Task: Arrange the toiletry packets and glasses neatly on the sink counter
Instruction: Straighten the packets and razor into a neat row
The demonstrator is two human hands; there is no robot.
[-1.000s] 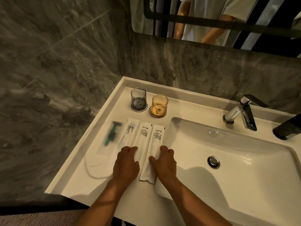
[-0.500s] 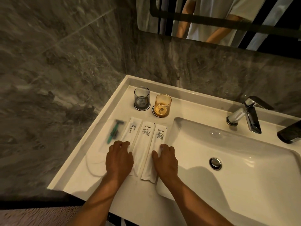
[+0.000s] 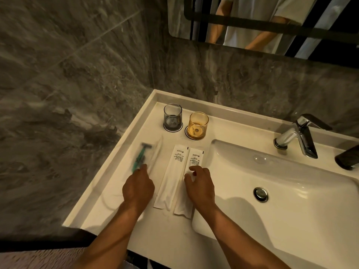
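Note:
Two white toiletry packets (image 3: 171, 175) (image 3: 191, 181) lie side by side on the white sink counter (image 3: 108, 202). Left of them a clear razor packet (image 3: 142, 156) with a green razor shows blurred, with a third white packet (image 3: 156, 152) blurred beside it. My left hand (image 3: 138, 188) has its fingers curled down on the near end of the razor packet. My right hand (image 3: 201, 186) rests with spread fingers on the rightmost white packet. A grey glass (image 3: 172, 119) and an amber glass (image 3: 198, 125) stand upright on round coasters behind the packets.
The basin (image 3: 281, 191) with its drain (image 3: 260, 194) fills the right side, a chrome tap (image 3: 299, 136) behind it. A dark object (image 3: 347, 158) sits at the far right edge. Marble walls close the left and back. A mirror hangs above.
My left hand has moved left, from the leftmost white packet onto the razor packet. That packet and the white one beside it have shifted left, opening a gap. My right hand has barely moved.

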